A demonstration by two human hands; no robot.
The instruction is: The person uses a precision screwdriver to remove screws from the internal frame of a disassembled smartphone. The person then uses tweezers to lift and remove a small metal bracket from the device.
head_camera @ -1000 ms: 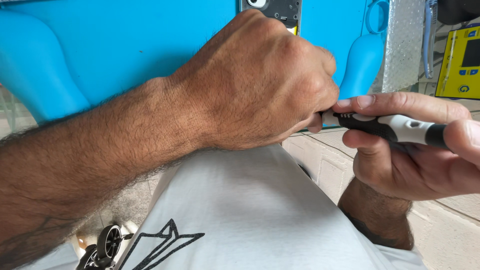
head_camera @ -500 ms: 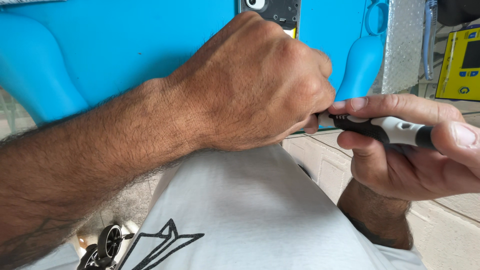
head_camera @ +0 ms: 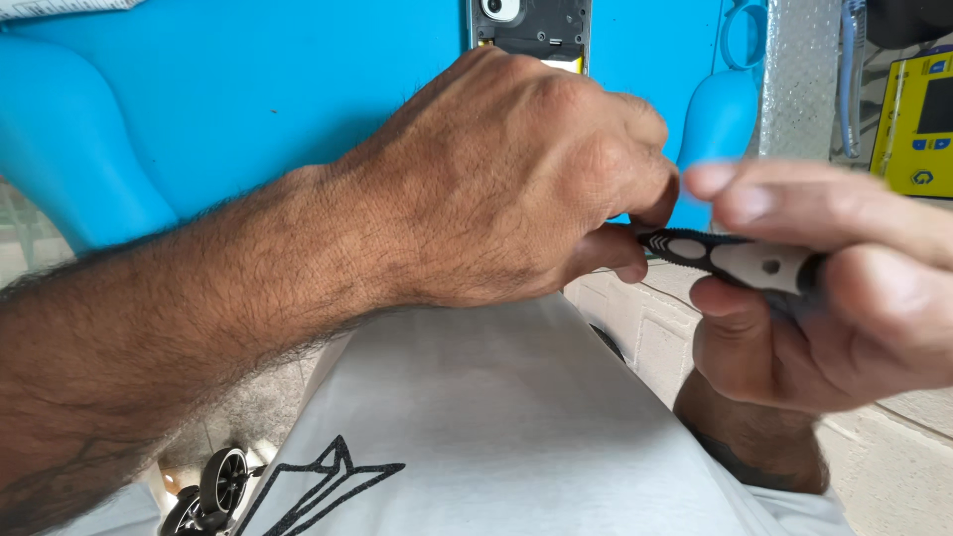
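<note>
A white shirt fills the foreground. Above it, the right hand pinches a black-and-grey tool handle, whose front end the left hand pinches. Behind, an opened phone lies on the blue counter.

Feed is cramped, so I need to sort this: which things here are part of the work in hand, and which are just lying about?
In hand:
left hand, pinching the tool's tip
right hand, gripping the handle
black and grey screwdriver

Lying about:
opened phone on the blue mat
yellow device
small wheels
</note>
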